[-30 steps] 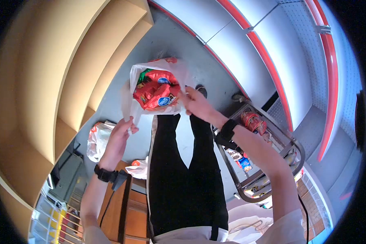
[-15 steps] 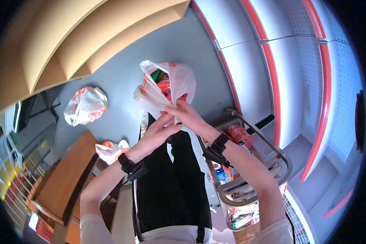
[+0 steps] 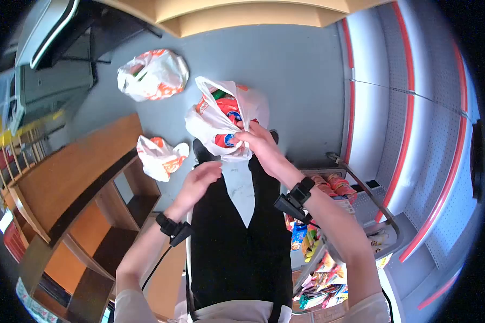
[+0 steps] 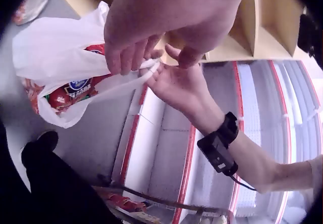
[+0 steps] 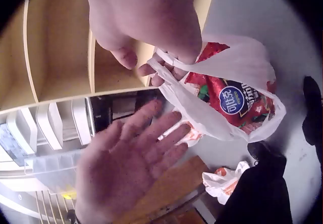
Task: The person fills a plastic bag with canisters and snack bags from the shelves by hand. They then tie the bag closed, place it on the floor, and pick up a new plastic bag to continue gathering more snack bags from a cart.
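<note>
My right hand point(image 3: 258, 141) holds the gathered handles of a white plastic bag point(image 3: 203, 128). In the right wrist view, its curled fingers point(image 5: 162, 71) hook through the handle loops. Red snack packets point(image 5: 231, 97) with blue round logos fill the bag, and a bit of green shows among them. Below and left of the bag, my left hand point(image 3: 198, 182) is off the plastic. Its palm and loosely spread fingers show in the right wrist view, holding nothing.
Two more white bags with orange print, a large one point(image 3: 155, 75) and a small one point(image 3: 160, 157), sit on the floor at left. A wooden shelf unit point(image 3: 81, 188) stands at left. On the right is a metal-framed cart point(image 3: 380, 202) of packaged goods, beside red-edged shelves point(image 3: 409, 59).
My hands came together from either side of the bag's mouth, gathering its handles. Since then the left hand has let go and drawn back down-left. The head view has turned.
</note>
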`<control>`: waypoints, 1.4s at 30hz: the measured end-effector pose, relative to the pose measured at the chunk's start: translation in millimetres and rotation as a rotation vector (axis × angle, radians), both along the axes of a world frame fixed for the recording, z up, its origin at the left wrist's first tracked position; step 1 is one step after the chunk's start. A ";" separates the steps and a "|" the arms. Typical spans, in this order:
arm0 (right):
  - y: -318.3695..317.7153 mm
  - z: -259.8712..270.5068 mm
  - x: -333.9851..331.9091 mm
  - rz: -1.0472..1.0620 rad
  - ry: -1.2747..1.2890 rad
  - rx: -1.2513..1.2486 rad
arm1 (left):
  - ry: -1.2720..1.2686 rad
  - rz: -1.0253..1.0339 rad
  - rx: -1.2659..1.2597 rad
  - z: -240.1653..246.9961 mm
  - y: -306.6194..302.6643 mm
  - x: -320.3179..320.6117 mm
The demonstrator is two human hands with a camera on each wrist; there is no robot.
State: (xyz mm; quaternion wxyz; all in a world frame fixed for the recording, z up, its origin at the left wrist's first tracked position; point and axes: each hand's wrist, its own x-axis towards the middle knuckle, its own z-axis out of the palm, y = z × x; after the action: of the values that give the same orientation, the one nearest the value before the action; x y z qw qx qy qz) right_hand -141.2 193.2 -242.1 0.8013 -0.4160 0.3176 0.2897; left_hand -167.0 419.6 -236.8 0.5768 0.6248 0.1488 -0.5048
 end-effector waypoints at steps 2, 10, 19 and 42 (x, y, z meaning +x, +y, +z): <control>47.1 -8.7 5.1 0.036 -0.004 -0.009 | 0.111 0.149 0.081 -30.2 62.7 -17.9; 208.1 -55.9 30.4 0.065 0.006 -0.041 | 0.291 0.297 0.186 -85.5 249.4 -74.9; 313.3 -101.3 67.9 0.170 -0.086 -0.027 | 0.329 0.423 0.203 -120.7 333.2 -101.1; 347.3 -230.0 94.3 0.796 -0.449 -0.315 | 0.393 0.545 0.261 -249.8 356.0 -49.2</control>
State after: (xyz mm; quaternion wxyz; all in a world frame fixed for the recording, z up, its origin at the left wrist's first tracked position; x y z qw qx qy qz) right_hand -46.8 540.4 -472.1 0.6043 -0.6737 -0.0071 0.4254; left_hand -216.3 775.7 -486.6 0.5661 0.5214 0.4811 -0.4198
